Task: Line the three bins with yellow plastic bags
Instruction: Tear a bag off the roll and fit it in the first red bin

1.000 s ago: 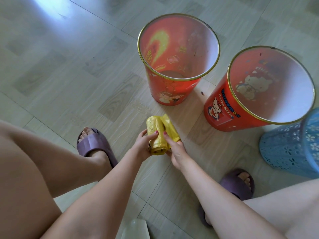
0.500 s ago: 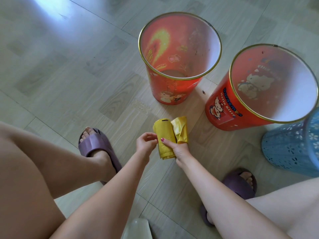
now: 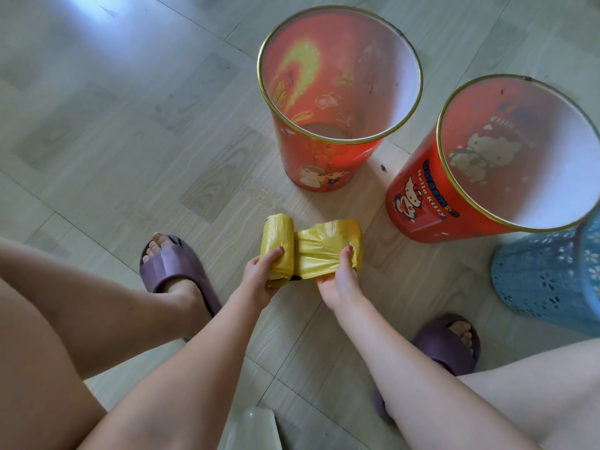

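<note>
The left hand is gripping the roll of yellow plastic bags, its thumb lying over the top and its fingers curled underneath. The right hand is pinching the loose end of the first bag, which is stretching rightward from the roll in a wrinkled band. Both hands are hovering above the wood-look floor, between the person's two feet in purple slippers.

Farther away, a red bin with a gold rim is standing upright, its cartoon print too blurred to read. Near its right, a second red bin is showing a cartoon cat and the words "Hello Kitty" beneath a line of blue lettering that cannot be made out. A blue perforated bin with flower-shaped cut-outs is sitting at the right edge, just beside the second red one. All three bins are standing unlined.
</note>
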